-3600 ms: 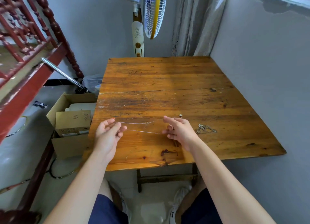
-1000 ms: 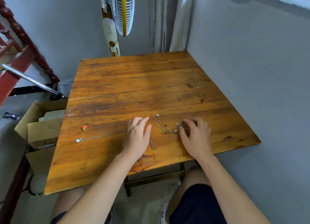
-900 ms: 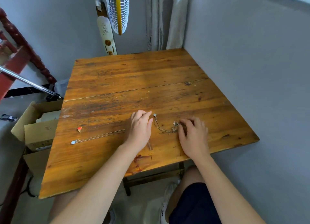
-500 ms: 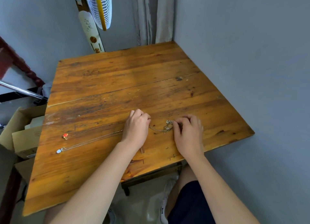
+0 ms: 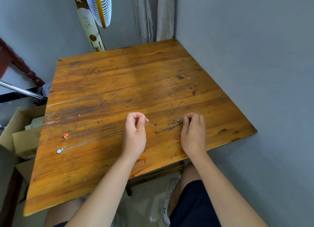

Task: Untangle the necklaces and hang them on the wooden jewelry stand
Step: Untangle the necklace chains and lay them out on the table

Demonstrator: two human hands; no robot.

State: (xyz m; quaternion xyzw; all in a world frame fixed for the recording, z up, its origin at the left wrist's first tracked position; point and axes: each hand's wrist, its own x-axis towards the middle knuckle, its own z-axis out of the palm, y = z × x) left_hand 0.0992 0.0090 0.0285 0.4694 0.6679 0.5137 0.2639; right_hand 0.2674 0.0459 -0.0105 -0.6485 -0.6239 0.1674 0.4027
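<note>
A thin tangled necklace (image 5: pixel 167 127) hangs in a shallow curve just above the wooden table (image 5: pixel 129 83), stretched between my hands. My left hand (image 5: pixel 135 133) pinches one end of its chain. My right hand (image 5: pixel 192 135) pinches the other end, where the knot of charms sits. Two more necklaces lie straight on the table to the left: one with a red pendant (image 5: pixel 65 135) and one with a pale blue pendant (image 5: pixel 59 151). No wooden jewelry stand is in view.
The table stands in a corner against grey walls. A standing fan (image 5: pixel 95 14) is behind its far edge. Cardboard boxes (image 5: pixel 20 129) sit on the floor to the left, beside a red railing (image 5: pixel 18 65).
Both hands went from lying flat on the table to pinching the tangled necklace's ends and raising it slightly. The view has swung left and closer.
</note>
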